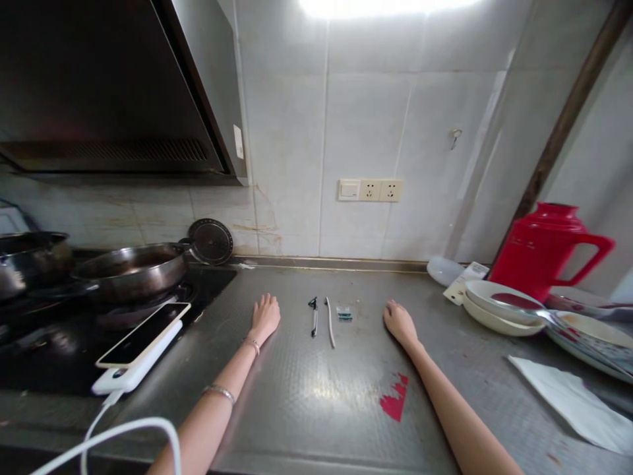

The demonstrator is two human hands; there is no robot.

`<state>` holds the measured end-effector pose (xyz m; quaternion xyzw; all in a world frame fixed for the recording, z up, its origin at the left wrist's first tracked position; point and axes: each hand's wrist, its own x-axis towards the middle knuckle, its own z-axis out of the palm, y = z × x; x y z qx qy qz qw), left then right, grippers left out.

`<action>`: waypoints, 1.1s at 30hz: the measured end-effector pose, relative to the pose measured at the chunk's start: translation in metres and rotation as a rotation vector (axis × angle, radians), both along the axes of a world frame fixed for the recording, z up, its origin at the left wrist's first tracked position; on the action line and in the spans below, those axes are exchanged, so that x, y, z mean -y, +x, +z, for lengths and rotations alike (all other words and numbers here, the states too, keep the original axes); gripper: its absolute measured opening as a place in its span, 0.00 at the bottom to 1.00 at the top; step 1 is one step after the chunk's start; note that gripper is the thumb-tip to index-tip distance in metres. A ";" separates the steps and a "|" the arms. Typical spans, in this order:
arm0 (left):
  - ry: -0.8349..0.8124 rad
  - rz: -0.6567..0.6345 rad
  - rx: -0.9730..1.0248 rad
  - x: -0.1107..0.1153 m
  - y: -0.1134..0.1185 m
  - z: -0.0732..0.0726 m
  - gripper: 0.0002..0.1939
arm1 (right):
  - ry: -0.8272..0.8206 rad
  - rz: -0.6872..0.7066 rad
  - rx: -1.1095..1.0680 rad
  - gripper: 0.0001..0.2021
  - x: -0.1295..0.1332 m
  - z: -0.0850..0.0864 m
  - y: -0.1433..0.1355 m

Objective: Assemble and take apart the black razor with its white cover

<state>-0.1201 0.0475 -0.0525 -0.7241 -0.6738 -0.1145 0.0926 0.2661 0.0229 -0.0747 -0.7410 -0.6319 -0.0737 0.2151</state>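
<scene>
My left hand (266, 314) rests on the metal counter (306, 435), fingers forward and slightly apart, holding nothing. Further right, my right hand (400, 322) also lies on the counter, fingers loosely bent, with nothing seen in it. Between them are three small things. Nearest my left hand is a slim rod (314, 318) with a black, angled head and a pale shaft. Beside it lies a thin white stick (330, 323), slightly bent. A small clear piece with dark teal bands (345, 315) sits to its right; its kind is too small to make out. Neither hand touches them.
Left are a stove with a steel pan (133, 270), and a phone (146, 335) on a white power bank (141, 369) with a cable. Right stand a red thermos jug (537, 254), stacked bowls (499, 320) and a white cloth or paper (573, 402). A red patch (395, 399) marks the counter.
</scene>
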 end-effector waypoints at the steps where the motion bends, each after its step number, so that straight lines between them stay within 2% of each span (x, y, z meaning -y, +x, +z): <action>1: -0.009 -0.012 0.008 -0.001 0.000 -0.001 0.21 | -0.003 0.000 0.005 0.18 0.000 0.001 0.000; 14: -0.005 -0.022 0.027 -0.006 -0.001 -0.004 0.22 | -0.053 0.063 0.089 0.17 0.002 0.004 -0.003; 33: -0.058 -0.027 -0.001 -0.009 -0.001 -0.003 0.24 | -0.081 0.052 0.118 0.17 0.004 0.007 -0.003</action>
